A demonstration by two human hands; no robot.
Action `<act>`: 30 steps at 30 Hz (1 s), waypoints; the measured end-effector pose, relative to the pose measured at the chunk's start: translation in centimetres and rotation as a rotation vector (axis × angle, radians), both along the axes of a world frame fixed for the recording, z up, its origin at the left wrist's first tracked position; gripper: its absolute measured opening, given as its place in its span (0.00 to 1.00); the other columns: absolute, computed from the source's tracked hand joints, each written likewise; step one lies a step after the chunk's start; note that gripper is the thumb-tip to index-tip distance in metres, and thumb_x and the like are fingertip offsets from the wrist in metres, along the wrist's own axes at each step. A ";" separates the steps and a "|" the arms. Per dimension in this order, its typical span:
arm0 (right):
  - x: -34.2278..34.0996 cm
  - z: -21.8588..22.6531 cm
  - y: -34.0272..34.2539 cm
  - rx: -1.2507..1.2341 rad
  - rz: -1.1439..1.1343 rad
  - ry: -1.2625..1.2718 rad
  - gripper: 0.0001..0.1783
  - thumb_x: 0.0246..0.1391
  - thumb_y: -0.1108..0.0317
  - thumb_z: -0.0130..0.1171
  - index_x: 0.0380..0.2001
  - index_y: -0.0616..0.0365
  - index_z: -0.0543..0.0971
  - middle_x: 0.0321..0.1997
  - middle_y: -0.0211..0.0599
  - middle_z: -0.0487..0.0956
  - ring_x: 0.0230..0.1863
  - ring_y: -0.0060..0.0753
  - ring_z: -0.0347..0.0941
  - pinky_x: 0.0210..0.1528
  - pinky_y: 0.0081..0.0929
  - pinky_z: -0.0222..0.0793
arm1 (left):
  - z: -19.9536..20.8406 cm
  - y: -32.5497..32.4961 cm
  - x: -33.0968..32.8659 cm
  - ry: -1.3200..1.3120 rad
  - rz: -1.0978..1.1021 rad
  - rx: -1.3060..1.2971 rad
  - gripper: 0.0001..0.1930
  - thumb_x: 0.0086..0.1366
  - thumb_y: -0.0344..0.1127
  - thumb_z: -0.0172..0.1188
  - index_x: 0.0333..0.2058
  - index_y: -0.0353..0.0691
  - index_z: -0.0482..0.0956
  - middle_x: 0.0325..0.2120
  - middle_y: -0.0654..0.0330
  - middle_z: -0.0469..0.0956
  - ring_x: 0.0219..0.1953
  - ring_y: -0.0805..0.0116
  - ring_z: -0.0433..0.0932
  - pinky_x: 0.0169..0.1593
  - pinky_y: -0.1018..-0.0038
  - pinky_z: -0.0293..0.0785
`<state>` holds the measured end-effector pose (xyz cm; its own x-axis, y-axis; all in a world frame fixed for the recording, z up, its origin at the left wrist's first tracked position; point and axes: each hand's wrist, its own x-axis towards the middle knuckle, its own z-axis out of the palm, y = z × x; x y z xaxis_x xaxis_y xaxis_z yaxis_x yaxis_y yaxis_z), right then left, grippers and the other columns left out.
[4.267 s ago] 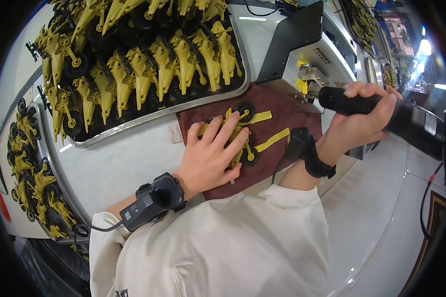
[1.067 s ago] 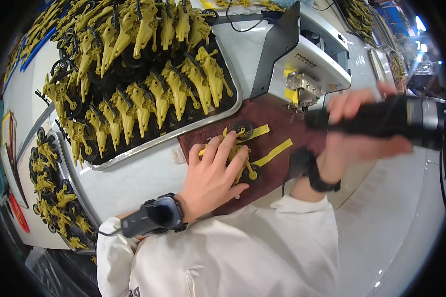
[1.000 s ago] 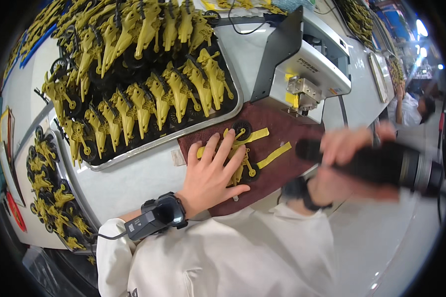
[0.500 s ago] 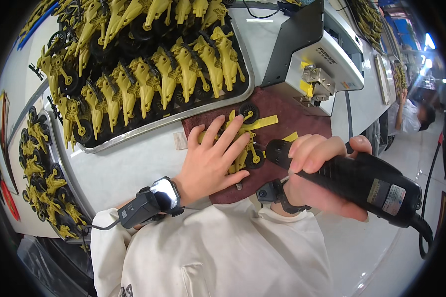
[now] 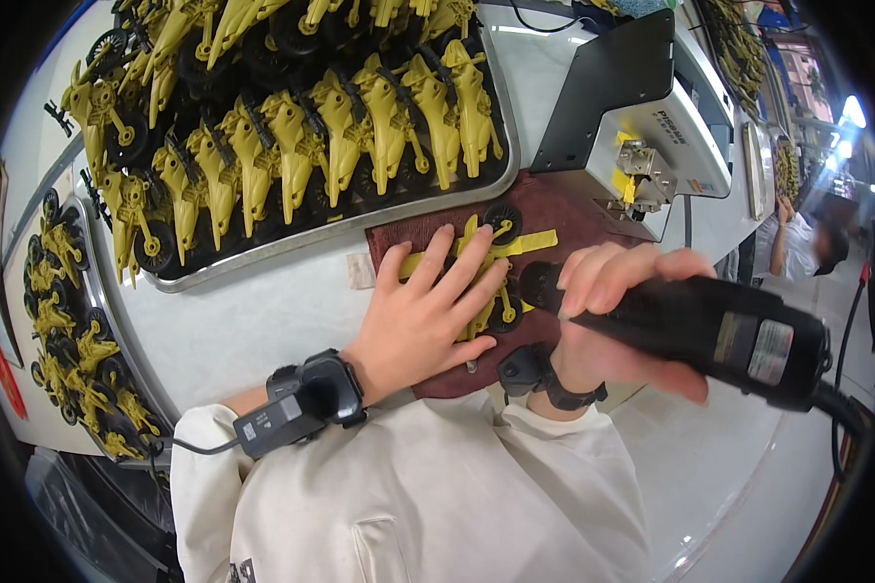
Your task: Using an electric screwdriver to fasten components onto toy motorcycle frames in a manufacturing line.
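Observation:
My left hand (image 5: 423, 316) lies flat with spread fingers over a yellow toy motorcycle (image 5: 491, 297), hiding much of it. Two black wheels stick out past the fingertips. A strip of yellow tape (image 5: 535, 241) stretches to the right beside the motorcycle. Both rest on a dark red cloth (image 5: 389, 236). My right hand (image 5: 603, 291) is wrapped round a thick black corded heat gun (image 5: 685, 316), its nozzle pointing left at the motorcycle's right side, close to the lower wheel. Whether the nozzle touches it I cannot tell.
A large metal-rimmed tray (image 5: 262, 256) full of yellow toy motorcycles stands behind my left hand. Another tray (image 5: 117, 325) of them is at the far left. Behind the cloth stands a white and black machine (image 5: 690, 146). A co-worker (image 5: 797, 238) is at far right.
The heat gun has swung slightly, its rear end dropping a little to the right. My left hand stays on the motorcycle. The whole view has shifted a little.

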<state>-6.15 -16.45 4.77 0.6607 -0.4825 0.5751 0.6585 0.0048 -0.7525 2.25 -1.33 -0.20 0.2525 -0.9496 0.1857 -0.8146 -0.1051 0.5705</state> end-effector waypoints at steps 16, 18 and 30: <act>-0.2 7.0 -7.2 -0.261 -0.941 0.166 0.57 0.34 0.15 0.40 0.48 0.60 0.67 0.22 0.38 0.72 0.18 0.31 0.64 0.26 0.33 0.60 | 0.1 -0.3 -1.2 -0.082 0.025 0.065 0.37 0.48 0.51 0.64 0.58 0.49 0.66 0.61 0.52 0.57 0.58 0.49 0.59 0.55 0.51 0.56; -0.2 6.3 -7.3 -0.177 -0.694 0.155 0.56 0.35 0.16 0.42 0.49 0.59 0.66 0.21 0.37 0.72 0.16 0.31 0.64 0.25 0.32 0.60 | 0.3 0.0 -1.2 -0.076 0.032 0.091 0.37 0.50 0.51 0.63 0.58 0.50 0.65 0.63 0.52 0.55 0.60 0.48 0.58 0.57 0.49 0.55; 0.6 3.6 2.3 -0.219 -0.153 0.000 0.59 0.38 0.18 0.40 0.54 0.64 0.56 0.22 0.40 0.70 0.16 0.36 0.66 0.24 0.35 0.63 | -0.2 0.3 -0.8 0.009 0.039 0.037 0.34 0.49 0.51 0.64 0.56 0.51 0.66 0.64 0.54 0.53 0.62 0.52 0.57 0.58 0.53 0.55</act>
